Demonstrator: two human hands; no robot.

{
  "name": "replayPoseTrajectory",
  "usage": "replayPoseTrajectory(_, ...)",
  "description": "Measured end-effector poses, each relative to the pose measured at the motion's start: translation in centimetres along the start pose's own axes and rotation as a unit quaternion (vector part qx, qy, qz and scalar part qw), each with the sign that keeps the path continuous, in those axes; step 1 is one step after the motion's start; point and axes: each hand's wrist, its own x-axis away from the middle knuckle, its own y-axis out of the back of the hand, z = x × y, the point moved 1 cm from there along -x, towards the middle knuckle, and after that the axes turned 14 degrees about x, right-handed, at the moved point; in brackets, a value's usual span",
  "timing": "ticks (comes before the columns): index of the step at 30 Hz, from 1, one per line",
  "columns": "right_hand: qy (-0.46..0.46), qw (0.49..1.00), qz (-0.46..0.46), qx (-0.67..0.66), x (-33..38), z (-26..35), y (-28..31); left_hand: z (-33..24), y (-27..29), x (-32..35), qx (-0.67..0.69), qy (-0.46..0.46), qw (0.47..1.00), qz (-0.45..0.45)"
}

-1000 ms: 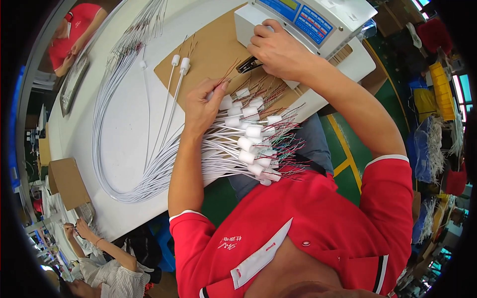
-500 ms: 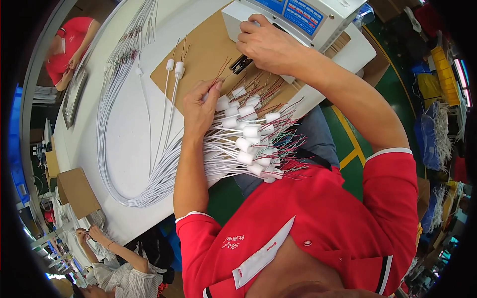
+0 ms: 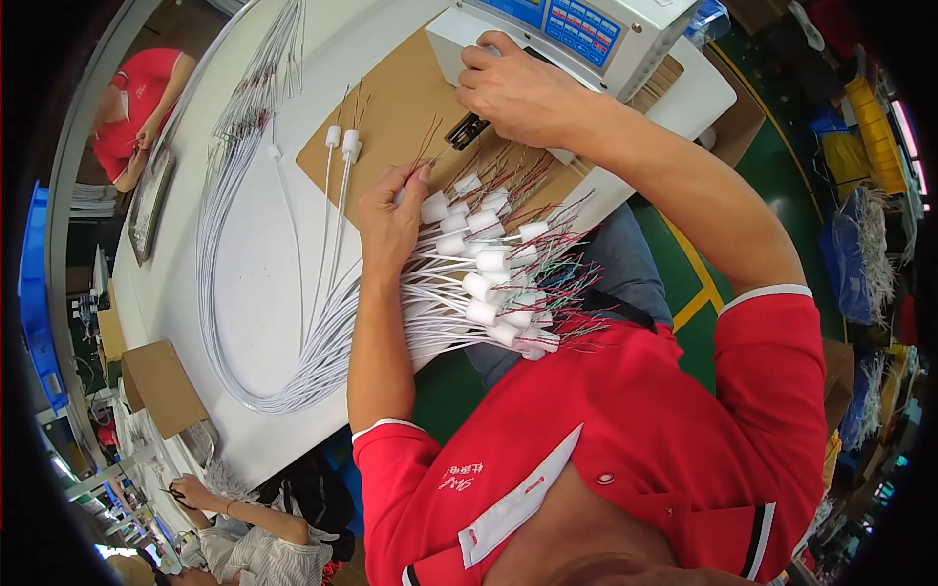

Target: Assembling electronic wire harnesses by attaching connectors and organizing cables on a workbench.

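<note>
My left hand is closed in a pinch around the end of a white cable, and thin reddish-brown wires stick up from its fingertips. A fine bare wire runs from that pinch toward a black clip. My right hand is curled over the back of this clip, against the front of a white tester box; some fingertips are hidden. Right beside my left hand lies a thick bundle of white cables, their ends fitted with white cylindrical sleeves and red, brown and green twisted wires.
Under the work lies a brown cardboard sheet on the white table. Three sleeved cable ends rest apart on it. A dark tray stands at the table's left edge. Two co-workers sit at the left, one in red, one in stripes.
The black clip's two strips stood apart earlier; now they look closer together, near the wire. My hands have barely moved. The co-worker in stripes has lowered their hands.
</note>
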Motion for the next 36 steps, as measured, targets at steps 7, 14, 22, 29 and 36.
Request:
replayPoseTrajectory(7,0.002,1.0,0.012,-0.005,-0.1,0.0,-0.1,0.6,0.1,-0.1,-0.003,0.004,1.0,-0.005)
replayPoseTrajectory(14,-0.008,1.0,-0.012,-0.012,0.0,0.2,0.2,0.2,0.1,-0.1,-0.012,0.006,1.0,-0.009)
replayPoseTrajectory(22,-0.09,0.979,-0.133,-0.122,0.4,-0.8,0.7,-0.3,0.1,0.0,-0.015,-0.02,1.0,-0.001)
replayPoseTrajectory(29,-0.099,0.984,-0.131,-0.066,0.4,-0.3,0.2,-0.3,-0.2,-0.1,-0.022,-0.021,1.0,0.0)
replayPoseTrajectory(36,-0.085,0.987,-0.122,-0.057,0.2,-0.2,0.5,-0.8,-0.9,-0.2,-0.069,-0.055,0.996,-0.001)
